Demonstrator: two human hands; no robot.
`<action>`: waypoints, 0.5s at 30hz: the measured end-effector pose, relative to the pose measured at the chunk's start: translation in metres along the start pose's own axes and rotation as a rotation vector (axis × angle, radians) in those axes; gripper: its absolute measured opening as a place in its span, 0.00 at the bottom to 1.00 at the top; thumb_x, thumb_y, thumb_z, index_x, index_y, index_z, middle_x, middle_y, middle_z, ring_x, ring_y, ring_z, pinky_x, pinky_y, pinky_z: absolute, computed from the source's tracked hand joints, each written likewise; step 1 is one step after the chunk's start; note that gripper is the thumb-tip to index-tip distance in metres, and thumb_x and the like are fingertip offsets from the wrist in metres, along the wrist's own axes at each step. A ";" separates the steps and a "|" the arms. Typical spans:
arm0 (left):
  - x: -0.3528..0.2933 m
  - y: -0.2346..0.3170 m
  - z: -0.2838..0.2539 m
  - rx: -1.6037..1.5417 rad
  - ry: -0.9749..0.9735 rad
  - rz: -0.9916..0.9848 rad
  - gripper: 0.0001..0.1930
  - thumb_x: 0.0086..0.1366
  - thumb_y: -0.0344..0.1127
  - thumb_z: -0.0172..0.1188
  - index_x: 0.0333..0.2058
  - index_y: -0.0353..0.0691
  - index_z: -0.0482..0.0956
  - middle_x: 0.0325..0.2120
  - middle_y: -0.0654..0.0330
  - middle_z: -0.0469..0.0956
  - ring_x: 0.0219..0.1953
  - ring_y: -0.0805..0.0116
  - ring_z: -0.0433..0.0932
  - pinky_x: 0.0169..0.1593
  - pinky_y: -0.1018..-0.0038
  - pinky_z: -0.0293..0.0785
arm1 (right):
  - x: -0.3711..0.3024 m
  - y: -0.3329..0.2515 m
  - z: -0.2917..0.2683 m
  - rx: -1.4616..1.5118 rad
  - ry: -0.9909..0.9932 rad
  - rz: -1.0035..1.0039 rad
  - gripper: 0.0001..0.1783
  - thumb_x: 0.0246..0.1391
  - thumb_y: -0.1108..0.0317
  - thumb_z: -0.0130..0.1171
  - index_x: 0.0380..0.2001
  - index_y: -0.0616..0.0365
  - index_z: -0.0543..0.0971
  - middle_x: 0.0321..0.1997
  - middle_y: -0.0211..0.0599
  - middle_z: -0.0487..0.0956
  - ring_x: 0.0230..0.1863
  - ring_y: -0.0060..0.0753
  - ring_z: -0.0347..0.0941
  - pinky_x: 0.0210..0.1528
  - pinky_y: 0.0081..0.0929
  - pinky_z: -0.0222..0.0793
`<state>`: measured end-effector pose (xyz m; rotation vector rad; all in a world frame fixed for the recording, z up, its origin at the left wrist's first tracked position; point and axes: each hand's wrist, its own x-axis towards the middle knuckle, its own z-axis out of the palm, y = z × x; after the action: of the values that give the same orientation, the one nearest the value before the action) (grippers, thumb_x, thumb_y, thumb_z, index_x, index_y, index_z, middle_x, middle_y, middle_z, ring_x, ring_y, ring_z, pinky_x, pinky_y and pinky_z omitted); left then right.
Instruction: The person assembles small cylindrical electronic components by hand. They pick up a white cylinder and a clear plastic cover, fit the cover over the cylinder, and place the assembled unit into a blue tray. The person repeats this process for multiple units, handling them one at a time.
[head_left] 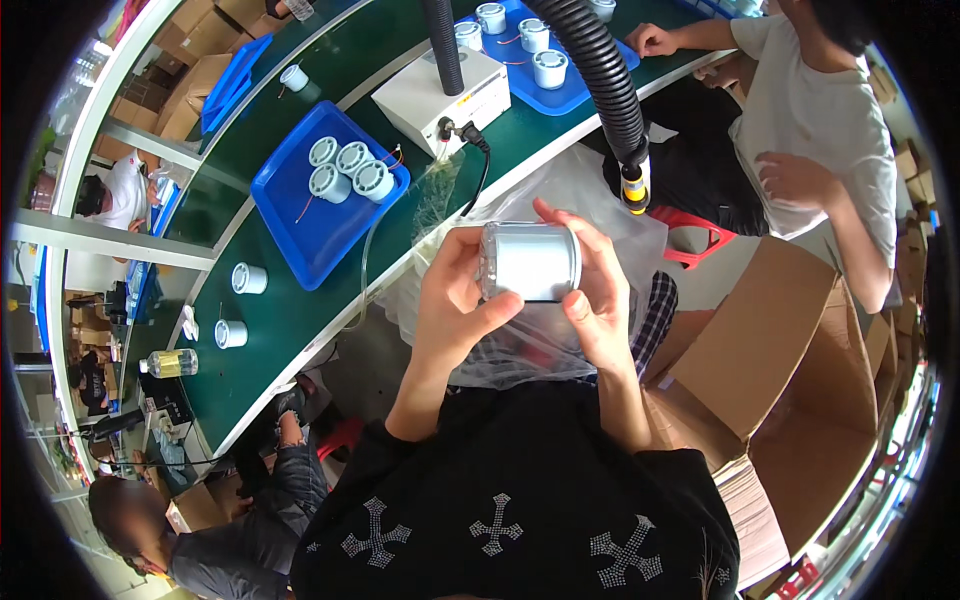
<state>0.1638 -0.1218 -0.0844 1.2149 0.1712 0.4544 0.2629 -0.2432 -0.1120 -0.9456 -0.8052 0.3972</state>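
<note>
While the left hand [448,300] and right hand [606,302] grasp the white cylinder [535,262] by its two ends, it looks light, stiff and slightly slippery, best held that way

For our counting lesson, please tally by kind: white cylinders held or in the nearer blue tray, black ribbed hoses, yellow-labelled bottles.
White cylinders: 5 (1 held, 4 in the nearer blue tray)
Black ribbed hoses: 2
Yellow-labelled bottle: 1
Total: 8
</note>
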 end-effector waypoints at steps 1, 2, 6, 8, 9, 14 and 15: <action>0.000 -0.001 -0.002 -0.014 0.000 0.000 0.30 0.45 0.29 0.67 0.47 0.34 0.62 0.44 0.59 0.67 0.49 0.70 0.66 0.53 0.73 0.60 | 0.000 0.001 0.001 -0.004 0.003 -0.008 0.39 0.45 0.49 0.61 0.55 0.63 0.63 0.59 0.50 0.63 0.62 0.39 0.56 0.62 0.37 0.47; 0.000 -0.001 -0.003 -0.015 0.006 0.001 0.30 0.45 0.30 0.67 0.47 0.34 0.62 0.43 0.59 0.67 0.49 0.71 0.66 0.53 0.73 0.59 | 0.000 0.000 0.005 0.050 0.053 0.020 0.42 0.40 0.48 0.65 0.54 0.62 0.65 0.58 0.47 0.65 0.60 0.37 0.58 0.62 0.36 0.47; -0.001 -0.004 -0.006 -0.028 0.025 0.001 0.30 0.46 0.34 0.67 0.46 0.34 0.63 0.43 0.59 0.68 0.48 0.72 0.66 0.53 0.74 0.59 | -0.002 -0.001 -0.003 -0.044 -0.019 0.016 0.44 0.37 0.52 0.68 0.56 0.62 0.64 0.58 0.43 0.67 0.59 0.36 0.59 0.62 0.35 0.47; 0.000 -0.003 -0.006 -0.028 0.033 -0.002 0.30 0.46 0.36 0.67 0.46 0.34 0.63 0.42 0.59 0.68 0.48 0.72 0.66 0.53 0.74 0.59 | -0.001 -0.007 -0.004 -0.120 -0.048 0.021 0.45 0.34 0.54 0.69 0.56 0.62 0.64 0.57 0.42 0.67 0.58 0.36 0.60 0.62 0.35 0.48; 0.000 -0.002 -0.005 -0.019 0.038 0.001 0.30 0.46 0.37 0.67 0.46 0.34 0.63 0.42 0.60 0.68 0.48 0.72 0.66 0.53 0.74 0.59 | 0.000 -0.008 -0.004 -0.121 -0.051 0.030 0.46 0.34 0.55 0.70 0.56 0.62 0.63 0.57 0.41 0.67 0.58 0.35 0.59 0.62 0.35 0.48; 0.000 -0.004 -0.003 -0.023 0.034 -0.008 0.31 0.46 0.38 0.68 0.46 0.34 0.63 0.41 0.60 0.69 0.47 0.72 0.66 0.52 0.74 0.59 | -0.002 -0.009 -0.008 -0.147 -0.055 0.055 0.45 0.33 0.59 0.71 0.56 0.62 0.64 0.56 0.41 0.68 0.58 0.36 0.60 0.62 0.34 0.49; 0.000 -0.005 -0.003 -0.016 0.034 -0.013 0.31 0.46 0.38 0.68 0.46 0.34 0.64 0.41 0.60 0.69 0.47 0.72 0.66 0.52 0.74 0.59 | -0.002 -0.009 -0.008 -0.141 -0.046 0.050 0.45 0.33 0.60 0.71 0.56 0.62 0.64 0.56 0.41 0.69 0.58 0.36 0.60 0.61 0.34 0.49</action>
<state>0.1639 -0.1209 -0.0896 1.1900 0.2044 0.4642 0.2676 -0.2541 -0.1084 -1.0924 -0.8617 0.4111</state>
